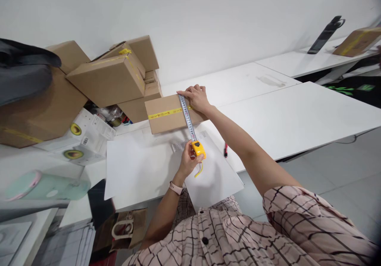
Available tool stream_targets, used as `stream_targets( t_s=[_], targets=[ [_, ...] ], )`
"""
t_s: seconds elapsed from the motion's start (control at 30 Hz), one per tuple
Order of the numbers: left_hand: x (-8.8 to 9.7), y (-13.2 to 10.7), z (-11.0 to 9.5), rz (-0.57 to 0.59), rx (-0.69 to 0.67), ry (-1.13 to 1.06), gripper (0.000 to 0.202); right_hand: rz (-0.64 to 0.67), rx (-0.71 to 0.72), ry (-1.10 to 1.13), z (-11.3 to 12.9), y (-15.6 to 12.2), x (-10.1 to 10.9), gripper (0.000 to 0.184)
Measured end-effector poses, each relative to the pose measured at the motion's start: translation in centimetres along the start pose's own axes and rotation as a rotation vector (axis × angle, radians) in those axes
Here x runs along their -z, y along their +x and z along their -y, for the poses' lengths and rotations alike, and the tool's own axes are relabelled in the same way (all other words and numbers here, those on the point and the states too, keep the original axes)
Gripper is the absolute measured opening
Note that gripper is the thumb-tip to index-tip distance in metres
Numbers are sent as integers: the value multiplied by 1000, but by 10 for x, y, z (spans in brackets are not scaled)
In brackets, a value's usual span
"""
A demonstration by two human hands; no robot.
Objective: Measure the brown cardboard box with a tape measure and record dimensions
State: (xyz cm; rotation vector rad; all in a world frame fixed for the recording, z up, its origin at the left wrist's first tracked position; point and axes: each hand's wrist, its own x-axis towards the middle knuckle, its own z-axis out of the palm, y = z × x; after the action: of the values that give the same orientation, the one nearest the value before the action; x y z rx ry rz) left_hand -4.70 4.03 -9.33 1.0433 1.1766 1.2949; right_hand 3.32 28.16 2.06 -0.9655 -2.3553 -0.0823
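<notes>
A brown cardboard box (pixel 163 104) with yellow printed tape lies on the white table in front of me. My left hand (pixel 187 161) is closed round a yellow tape measure (pixel 198 149), just off the box's near side. Its silver blade (pixel 186 117) runs out across the top of the box to the far edge. There, my right hand (pixel 196 98) holds the blade's end, index finger stretched over it and the other fingers bent at the box's far edge. A yellow wrist strap (pixel 199 171) hangs below the tape measure.
White paper sheets (pixel 212 175) lie under my left hand, beside a red-and-black marker (pixel 226 150). Cardboard boxes (pixel 107 79) are stacked at the left, near a white avocado-print box (pixel 86 135). A dark bottle (pixel 326 36) stands on the table (pixel 285 111) at far right.
</notes>
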Motion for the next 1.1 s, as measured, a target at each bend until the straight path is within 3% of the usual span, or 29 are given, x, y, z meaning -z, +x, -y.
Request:
stream_targets(
  t_s=[0.17,0.33,0.53,0.63,0.7,0.8,0.87,1.0,1.1],
  targets=[
    [4,-3,0,27,10,-37,77,-8,-23,16,0,-1,-1,51],
    [16,-37,-1,26,-70,-96,82,-45,-86,21,9,-10,3,63],
    [33,-92,-9,9,-67,76,84,-96,-82,34,29,-51,-12,62],
    [38,-109,-14,26,-4,202,84,-45,-47,100,34,-76,-24,52],
    [40,-117,-15,41,24,270,84,-48,-122,182,36,-91,-24,52],
    [45,-126,-13,88,56,380,84,-129,-374,439,36,-109,-3,69],
    [47,-130,-10,139,74,469,87,-132,-460,661,34,-123,19,77],
    [42,-129,-6,241,58,584,90,-142,-559,856,32,-157,52,68],
    [30,-122,-8,260,55,531,93,-178,-632,885,40,-188,52,60]
  ],
)
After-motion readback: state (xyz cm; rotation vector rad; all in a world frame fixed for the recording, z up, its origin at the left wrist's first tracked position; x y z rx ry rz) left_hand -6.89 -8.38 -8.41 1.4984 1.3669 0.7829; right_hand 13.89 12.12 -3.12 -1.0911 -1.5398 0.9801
